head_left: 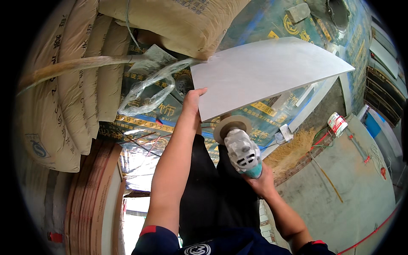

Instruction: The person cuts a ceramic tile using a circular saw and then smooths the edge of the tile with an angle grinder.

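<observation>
Navy sleeves (158, 243) are leading to a left grip (193, 101) pinching the tile (272, 72) and a right grip (262, 180) wrapping the grinder (243, 151), whose one-handed wobbling could be chipping the edge.

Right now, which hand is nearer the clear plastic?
Left. Your left hand holds the white panel just right of the clear plastic; your right hand, on the grinder, is farther right and nearer you.

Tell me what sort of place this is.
Probably a building or renovation site: big brown sacks are piled at the left, the right hand grips a power grinder, and the left hand holds a pale slab.
</observation>
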### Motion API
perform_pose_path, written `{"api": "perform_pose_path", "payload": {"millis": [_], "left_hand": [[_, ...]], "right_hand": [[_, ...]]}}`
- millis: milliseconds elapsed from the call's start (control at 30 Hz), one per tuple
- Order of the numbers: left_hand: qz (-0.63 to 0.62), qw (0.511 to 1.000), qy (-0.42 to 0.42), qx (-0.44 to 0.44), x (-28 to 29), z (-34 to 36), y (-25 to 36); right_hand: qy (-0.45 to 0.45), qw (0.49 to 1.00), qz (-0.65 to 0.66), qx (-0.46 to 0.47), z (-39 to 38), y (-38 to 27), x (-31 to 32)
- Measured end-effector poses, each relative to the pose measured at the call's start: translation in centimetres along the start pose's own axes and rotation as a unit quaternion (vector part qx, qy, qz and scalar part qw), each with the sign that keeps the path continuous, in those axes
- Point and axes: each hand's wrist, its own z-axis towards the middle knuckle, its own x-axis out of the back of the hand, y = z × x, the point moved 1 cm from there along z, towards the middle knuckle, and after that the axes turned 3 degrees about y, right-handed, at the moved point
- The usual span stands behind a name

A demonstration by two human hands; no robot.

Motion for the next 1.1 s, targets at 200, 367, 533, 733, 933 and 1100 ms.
{"api": "perform_pose_path", "payload": {"millis": [200,367,533,733,933,1100], "left_hand": [[-0.009,1.000,-0.024,0.014,0.8,1.4,-0.4],[-0.047,0.999,-0.024,0.010,1.3,2.3,-0.8],[-0.051,0.999,0.000,0.015,1.2,2.4,-0.9],[-0.089,0.996,-0.012,0.005,1.4,2.7,-1.2],[-0.110,0.993,-0.025,0.022,1.6,2.7,-1.3],[-0.096,0.995,-0.008,0.017,1.1,2.5,-1.1]], "right_hand": [[-0.053,0.986,0.154,-0.044,-1.0,-2.5,4.1],[-0.008,0.985,0.165,-0.045,-1.7,-3.0,5.8],[0.019,0.990,0.127,-0.054,-1.5,-3.8,5.6],[-0.033,0.999,0.020,-0.025,-0.6,-3.4,4.6],[-0.029,0.999,-0.043,-0.011,0.6,-1.4,1.5],[-0.047,0.996,-0.072,0.011,2.0,-0.3,0.1]]}}
